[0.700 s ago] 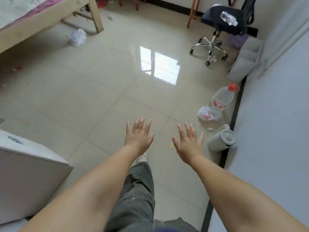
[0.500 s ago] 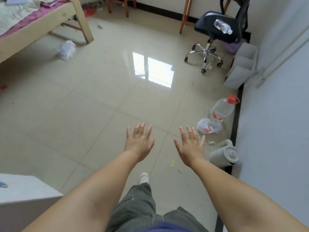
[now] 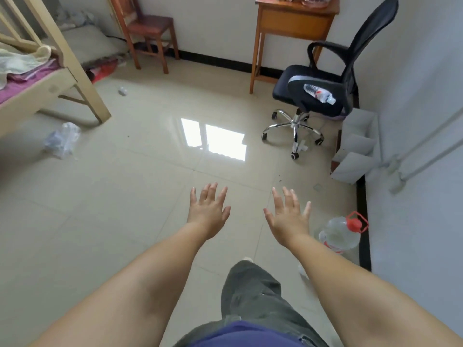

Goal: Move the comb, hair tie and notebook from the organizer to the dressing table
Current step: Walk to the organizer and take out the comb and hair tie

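A knee in grey trousers (image 3: 253,289) is lifted low in the middle, above a purple shirt hem. Both bare arms reach out over the shiny tile floor (image 3: 100,209). The left hand (image 3: 209,211) and the right hand (image 3: 289,219) are side by side but apart, backs up, fingers spread wide and holding nothing. Near the right hand, by the wall, stands a big clear jug (image 3: 342,234) with a red cap. Farther on is a grey organizer (image 3: 355,151) against the wall, and I cannot tell what is in it. No comb, hair tie or notebook can be seen. Past that is a black chair (image 3: 323,88) with a bottle (image 3: 319,93) lying on the seat. A wooden desk (image 3: 293,23) stands at the far wall. A bed (image 3: 50,91) is far left.
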`<state>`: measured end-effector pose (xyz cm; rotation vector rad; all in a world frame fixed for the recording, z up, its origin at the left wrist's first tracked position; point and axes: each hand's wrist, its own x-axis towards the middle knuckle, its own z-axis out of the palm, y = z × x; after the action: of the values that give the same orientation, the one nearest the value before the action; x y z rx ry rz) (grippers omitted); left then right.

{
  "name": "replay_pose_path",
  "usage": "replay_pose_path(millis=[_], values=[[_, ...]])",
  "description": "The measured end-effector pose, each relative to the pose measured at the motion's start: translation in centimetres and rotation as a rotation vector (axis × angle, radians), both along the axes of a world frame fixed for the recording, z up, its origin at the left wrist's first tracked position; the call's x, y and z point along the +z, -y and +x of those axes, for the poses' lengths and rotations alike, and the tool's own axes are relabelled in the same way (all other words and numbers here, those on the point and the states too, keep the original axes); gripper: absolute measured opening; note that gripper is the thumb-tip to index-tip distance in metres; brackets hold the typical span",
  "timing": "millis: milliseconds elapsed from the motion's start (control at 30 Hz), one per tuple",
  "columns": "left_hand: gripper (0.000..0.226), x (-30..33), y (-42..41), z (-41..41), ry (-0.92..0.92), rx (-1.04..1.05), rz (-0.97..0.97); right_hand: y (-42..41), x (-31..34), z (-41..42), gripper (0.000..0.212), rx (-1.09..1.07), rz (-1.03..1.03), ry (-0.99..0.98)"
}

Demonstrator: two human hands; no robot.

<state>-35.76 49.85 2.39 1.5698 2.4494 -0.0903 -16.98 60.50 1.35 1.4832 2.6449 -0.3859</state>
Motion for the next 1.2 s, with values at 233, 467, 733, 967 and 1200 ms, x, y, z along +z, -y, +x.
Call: replay_pose_path(millis=[233,467,733,967,1200], values=[[0.059,2.4,-18.7,-9.9,0.029,0.062,0.066,-20.3,3.4,-11.6,0.061,0.011,0.026,0.003],[0.06,1.0,-37.2,-24.3,-0.017,0.055,0.055,-39.1,2.1,-25.1,0.06,0.002,0.054,-0.016],[0.06,4.8,-60.8,-40.4,-0.058,-0.025,0.091,-59.7,4.7,-37.6,0.059,-0.161,0.076,-0.038],[0.059,4.8,-82.6,-47.1,-0.056,-0.188,0.105,-79.6,4.7,-44.4,0.061,-0.28,0.133,-0.034],[0.059,7.5,-104.1,-53.2,0.0,-0.188,0.21,-100.3,7.4,-51.0,0.06,-0.309,0.215,-0.019]])
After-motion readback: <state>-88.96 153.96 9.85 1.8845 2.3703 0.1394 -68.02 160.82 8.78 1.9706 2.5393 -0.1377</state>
